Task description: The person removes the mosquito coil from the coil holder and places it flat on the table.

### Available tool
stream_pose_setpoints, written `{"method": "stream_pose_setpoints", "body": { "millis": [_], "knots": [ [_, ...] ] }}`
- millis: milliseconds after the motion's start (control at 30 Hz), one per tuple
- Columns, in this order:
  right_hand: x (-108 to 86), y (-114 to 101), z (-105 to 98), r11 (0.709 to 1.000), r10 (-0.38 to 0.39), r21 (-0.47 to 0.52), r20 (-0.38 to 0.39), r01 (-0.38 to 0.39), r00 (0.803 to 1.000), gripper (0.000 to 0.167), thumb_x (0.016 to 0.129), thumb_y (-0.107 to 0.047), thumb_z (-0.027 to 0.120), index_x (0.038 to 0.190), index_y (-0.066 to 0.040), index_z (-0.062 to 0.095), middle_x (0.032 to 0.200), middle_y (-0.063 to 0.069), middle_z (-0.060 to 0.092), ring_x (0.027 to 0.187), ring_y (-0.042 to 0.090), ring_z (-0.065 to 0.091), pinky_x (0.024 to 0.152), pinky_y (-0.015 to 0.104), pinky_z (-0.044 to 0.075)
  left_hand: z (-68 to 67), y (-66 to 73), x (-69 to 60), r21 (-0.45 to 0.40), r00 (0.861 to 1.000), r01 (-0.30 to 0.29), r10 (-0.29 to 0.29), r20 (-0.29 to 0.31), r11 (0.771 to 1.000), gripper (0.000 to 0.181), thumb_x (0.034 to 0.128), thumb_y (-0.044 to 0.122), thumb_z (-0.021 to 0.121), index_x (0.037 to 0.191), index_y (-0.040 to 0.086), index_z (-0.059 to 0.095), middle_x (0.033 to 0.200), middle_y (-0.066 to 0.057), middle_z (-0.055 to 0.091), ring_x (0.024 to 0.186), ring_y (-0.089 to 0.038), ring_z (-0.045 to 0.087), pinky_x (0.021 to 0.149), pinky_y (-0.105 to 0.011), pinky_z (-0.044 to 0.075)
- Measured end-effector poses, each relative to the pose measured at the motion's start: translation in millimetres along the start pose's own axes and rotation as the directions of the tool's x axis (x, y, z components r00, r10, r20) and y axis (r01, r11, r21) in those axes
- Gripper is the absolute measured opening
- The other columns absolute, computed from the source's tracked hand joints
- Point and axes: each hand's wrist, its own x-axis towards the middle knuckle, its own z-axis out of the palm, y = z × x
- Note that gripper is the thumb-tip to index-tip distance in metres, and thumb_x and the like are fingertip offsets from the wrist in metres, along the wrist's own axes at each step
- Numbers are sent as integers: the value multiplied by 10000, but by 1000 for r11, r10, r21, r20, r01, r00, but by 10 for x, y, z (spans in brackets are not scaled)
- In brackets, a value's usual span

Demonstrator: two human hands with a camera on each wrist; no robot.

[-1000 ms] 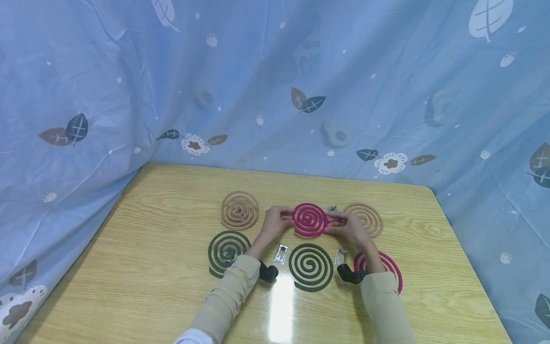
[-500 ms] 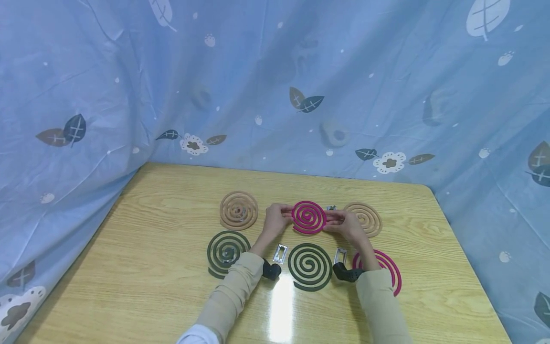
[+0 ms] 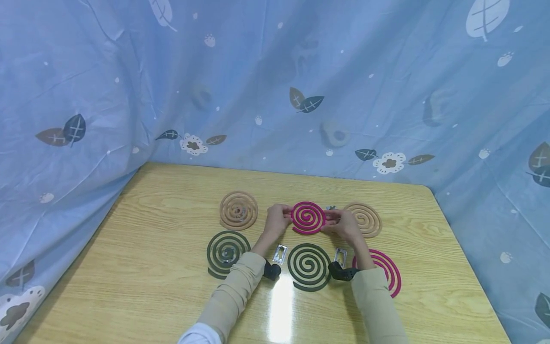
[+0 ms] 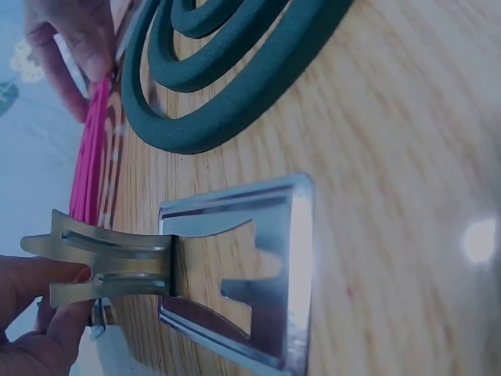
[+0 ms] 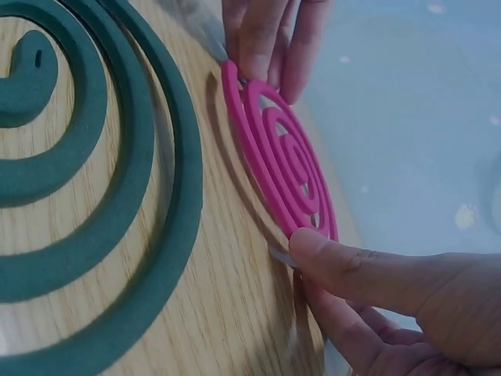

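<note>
Our left hand (image 3: 277, 220) and right hand (image 3: 345, 225) pinch a round magenta spiral coil (image 3: 307, 217), mid-frame, long axis crosswise, outer end pointing lower left

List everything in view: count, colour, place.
Held coil: 1, pink, between hands
Second coil: 1, pink, front right
Green coils: 2, dark green, front centre, front left
Tan coils: 2, tan, back left, back right
Metal stands: 5+, silver, among coils
Table: 1, light wood, underneath
Curtain: 1, patterned blue, background
Wrist cameras: 2, black, at wrists
Sleeves: 2, beige (left partly white), on arms
Left hand: 1, on held coil's left edge
Right hand: 1, on its right edge
</note>
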Motion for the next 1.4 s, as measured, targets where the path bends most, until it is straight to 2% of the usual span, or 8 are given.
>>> {"method": "stream_pose_setpoints", "body": {
  "millis": [333, 467, 567, 933, 1033, 1167, 1267, 1400],
  "knots": [
    [10, -40, 51, 999, 20, -30, -34, -21, 999, 444, 766, 73, 749, 1169, 154, 582, 1016, 281, 662, 899, 347, 673, 770, 352, 595, 28, -4, 14, 60, 999, -5, 7, -36, 998, 303, 742, -211, 638, 1028, -120, 673, 925, -216, 702, 801, -271, 691, 679, -231, 594],
    [10, -65, 57, 998, 40, -37, -53, -42, 998, 443, 761, 84, 747, 1167, 155, 583, 1022, 285, 659, 894, 347, 674, 757, 342, 596, 40, -5, 25, 84, 999, 14, -10, -38, 996, 311, 741, -199, 636, 1034, -105, 680, 916, -200, 707, 781, -243, 689, 675, -226, 588],
    [6, -77, 63, 997, 50, -52, -65, -53, 997, 444, 759, 80, 751, 1167, 149, 587, 1025, 282, 659, 897, 347, 671, 752, 339, 595, 48, 0, 27, 79, 999, 32, -29, -38, 996, 309, 747, -188, 643, 1040, -98, 682, 912, -195, 707, 780, -238, 688, 682, -231, 588],
    [0, -93, 107, 993, 39, -103, -89, -48, 995, 476, 714, 77, 782, 1145, 157, 595, 973, 264, 657, 852, 343, 661, 745, 366, 589, 70, 0, -1, 48, 998, 36, -33, -55, 998, 295, 749, -170, 692, 1039, -123, 668, 903, -205, 699, 803, -254, 686, 706, -254, 594],
    [-27, -104, 99, 992, 68, -98, -107, -78, 992, 489, 733, 55, 777, 1171, 149, 583, 1027, 275, 645, 904, 364, 648, 772, 382, 583, 66, -7, -19, 57, 998, 6, -2, -64, 998, 310, 756, -149, 699, 1062, -117, 660, 910, -204, 689, 816, -262, 665, 702, -262, 585],
    [-102, -111, 74, 996, 76, -34, -151, -82, 986, 485, 769, 49, 749, 1210, 132, 566, 1131, 305, 609, 971, 403, 636, 781, 386, 593, 33, 16, -70, 51, 996, -75, 77, -47, 996, 341, 793, -95, 701, 1128, -96, 640, 991, -214, 665, 890, -301, 635, 736, -294, 574],
    [-176, -116, 47, 998, 35, 50, -150, -27, 988, 460, 803, 44, 723, 1232, 104, 569, 1204, 295, 579, 996, 404, 629, 791, 367, 594, -32, 68, -131, -16, 989, -147, 147, 2, 989, 371, 818, -64, 695, 1181, -80, 618, 1094, -240, 642, 979, -361, 623, 806, -340, 583],
    [-296, -119, 8, 986, -27, 160, -114, 46, 993, 429, 858, -1, 689, 1263, 67, 564, 1306, 238, 526, 1065, 378, 592, 826, 325, 576, -141, 133, -238, -122, 973, -196, 208, 95, 973, 386, 852, -22, 683, 1230, -34, 605, 1193, -218, 619, 1073, -390, 595, 887, -403, 565]
  ]
}}
